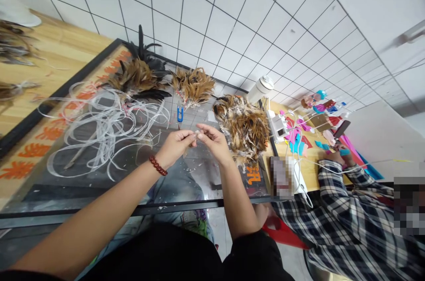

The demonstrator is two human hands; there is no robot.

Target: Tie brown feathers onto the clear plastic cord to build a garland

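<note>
Both the left hand (175,144) and the right hand (212,139) had fingers pinched on one small feather (196,133) above the glass desk (186,183), close to the feather pile (244,126) for easy reach.

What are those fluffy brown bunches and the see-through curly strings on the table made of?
The fluffy brown bunches look like real feathers: soft, matte, tan and dark barbs fanning out. The see-through curly strings look like clear plastic strips or cord, glossy and springy, holding loose loops. The left hand and right hand pinch something small and pale, too small to identify.
</note>
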